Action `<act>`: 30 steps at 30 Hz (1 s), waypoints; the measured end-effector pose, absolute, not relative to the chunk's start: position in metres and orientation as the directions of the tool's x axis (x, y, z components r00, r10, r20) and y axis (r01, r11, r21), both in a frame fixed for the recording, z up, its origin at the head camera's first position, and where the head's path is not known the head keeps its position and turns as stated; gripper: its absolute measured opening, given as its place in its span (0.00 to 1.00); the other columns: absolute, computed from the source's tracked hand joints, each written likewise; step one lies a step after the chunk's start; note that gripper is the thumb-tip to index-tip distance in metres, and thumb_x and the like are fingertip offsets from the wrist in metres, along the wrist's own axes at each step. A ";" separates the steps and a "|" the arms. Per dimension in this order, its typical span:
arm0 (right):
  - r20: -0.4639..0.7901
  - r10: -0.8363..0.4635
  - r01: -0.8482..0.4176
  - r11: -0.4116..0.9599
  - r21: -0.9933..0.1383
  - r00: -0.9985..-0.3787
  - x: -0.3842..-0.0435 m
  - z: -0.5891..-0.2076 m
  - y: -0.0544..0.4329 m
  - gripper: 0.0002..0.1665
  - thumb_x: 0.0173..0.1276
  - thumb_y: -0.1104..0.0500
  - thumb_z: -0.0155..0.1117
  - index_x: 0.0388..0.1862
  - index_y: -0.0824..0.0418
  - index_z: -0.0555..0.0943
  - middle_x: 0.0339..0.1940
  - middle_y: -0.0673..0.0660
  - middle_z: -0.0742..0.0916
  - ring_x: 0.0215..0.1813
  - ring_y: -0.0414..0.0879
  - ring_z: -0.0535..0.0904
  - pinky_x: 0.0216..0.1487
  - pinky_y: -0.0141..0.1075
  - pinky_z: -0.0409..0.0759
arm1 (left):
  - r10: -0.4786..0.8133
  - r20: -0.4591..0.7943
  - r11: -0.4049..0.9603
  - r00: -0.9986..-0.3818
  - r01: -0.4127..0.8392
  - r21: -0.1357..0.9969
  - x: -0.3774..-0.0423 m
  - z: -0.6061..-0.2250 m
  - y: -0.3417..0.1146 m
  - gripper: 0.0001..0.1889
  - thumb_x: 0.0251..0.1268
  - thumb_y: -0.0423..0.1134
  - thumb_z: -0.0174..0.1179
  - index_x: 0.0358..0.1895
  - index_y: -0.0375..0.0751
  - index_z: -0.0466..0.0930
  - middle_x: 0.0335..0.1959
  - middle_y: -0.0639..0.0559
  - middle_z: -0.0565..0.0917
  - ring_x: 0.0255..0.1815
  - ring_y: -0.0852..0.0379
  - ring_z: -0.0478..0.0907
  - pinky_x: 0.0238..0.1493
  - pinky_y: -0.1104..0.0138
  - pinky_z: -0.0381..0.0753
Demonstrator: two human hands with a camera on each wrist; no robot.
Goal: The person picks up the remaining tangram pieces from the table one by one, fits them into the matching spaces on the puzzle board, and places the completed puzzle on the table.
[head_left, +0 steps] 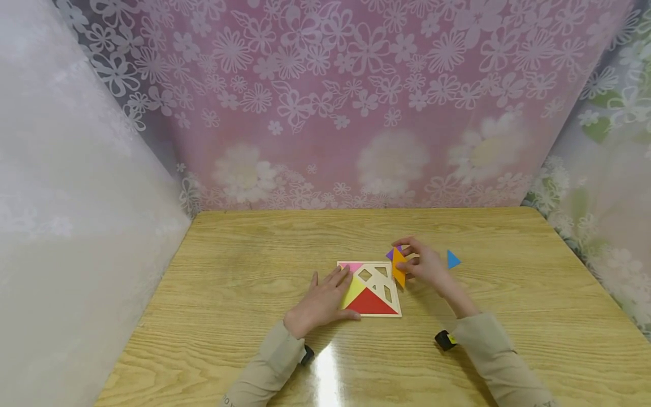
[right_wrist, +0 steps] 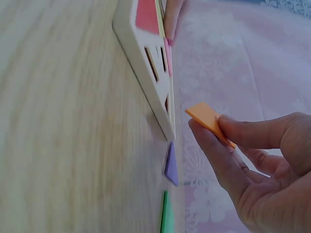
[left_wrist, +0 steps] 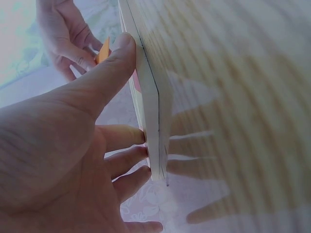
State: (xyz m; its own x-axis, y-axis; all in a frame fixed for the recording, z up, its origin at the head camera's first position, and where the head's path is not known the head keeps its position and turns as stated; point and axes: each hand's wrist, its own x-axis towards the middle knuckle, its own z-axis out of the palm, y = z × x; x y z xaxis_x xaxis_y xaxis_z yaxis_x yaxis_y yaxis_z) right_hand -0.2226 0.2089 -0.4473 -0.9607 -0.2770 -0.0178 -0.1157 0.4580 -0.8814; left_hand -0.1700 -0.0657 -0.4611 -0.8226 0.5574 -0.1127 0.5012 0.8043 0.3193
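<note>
A square wooden tangram board (head_left: 379,279) lies on the table, with a red triangle (head_left: 371,303), a yellow piece (head_left: 352,291) and a pink piece (head_left: 358,265) set in it; several cut-outs on its right side show no piece. My left hand (head_left: 323,299) rests along the board's left side, fingers fairly straight, thumb at the front edge. Above the board's right edge, my right hand (head_left: 426,264) pinches an orange parallelogram piece (right_wrist: 206,116) between thumb and fingers, tilted up off the board. Just beyond it lies a purple piece (right_wrist: 171,165), partly hidden in the head view.
A blue triangle (head_left: 453,259) lies on the table right of my right hand. In the right wrist view a green piece (right_wrist: 167,216) lies beyond the purple one. Black wrist devices (head_left: 445,340) sit at both cuffs. Patterned curtains (head_left: 315,113) surround the wooden table (head_left: 244,271).
</note>
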 end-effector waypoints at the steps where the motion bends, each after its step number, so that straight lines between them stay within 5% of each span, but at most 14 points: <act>1: -0.013 -0.282 -0.120 0.451 -0.884 -0.959 -0.222 -0.448 0.207 0.29 0.68 0.73 0.65 0.67 0.69 0.71 0.50 0.70 0.78 0.34 0.51 0.84 0.37 0.44 0.88 | 0.557 -0.113 0.804 -0.822 0.502 0.318 -0.170 -0.461 -0.066 0.51 0.63 0.65 0.63 0.80 0.37 0.54 0.83 0.46 0.52 0.83 0.47 0.48 0.75 0.34 0.49; 12: -0.019 -0.372 -0.176 0.484 -0.857 -0.928 -0.215 -0.454 0.193 0.26 0.64 0.75 0.67 0.62 0.73 0.74 0.44 0.66 0.79 0.27 0.43 0.72 0.28 0.36 0.83 | 0.554 -0.118 0.807 -0.824 0.497 0.319 -0.172 -0.462 -0.065 0.51 0.63 0.66 0.62 0.81 0.38 0.54 0.83 0.47 0.52 0.83 0.47 0.48 0.75 0.34 0.49; 20: -0.047 -0.418 -0.231 0.589 -0.775 -0.907 -0.212 -0.455 0.191 0.25 0.62 0.74 0.70 0.59 0.70 0.79 0.44 0.64 0.84 0.38 0.50 0.83 0.37 0.37 0.83 | 0.550 -0.118 0.811 -0.827 0.494 0.312 -0.172 -0.463 -0.065 0.52 0.63 0.66 0.63 0.81 0.38 0.54 0.83 0.47 0.52 0.83 0.48 0.48 0.75 0.34 0.49; 30: -0.027 -0.465 -0.295 0.604 -0.740 -0.885 -0.204 -0.456 0.189 0.26 0.56 0.73 0.75 0.56 0.71 0.82 0.41 0.61 0.84 0.40 0.52 0.83 0.38 0.37 0.81 | 0.549 -0.115 0.810 -0.828 0.495 0.314 -0.172 -0.464 -0.065 0.52 0.63 0.66 0.63 0.81 0.37 0.54 0.83 0.47 0.52 0.83 0.48 0.48 0.75 0.34 0.49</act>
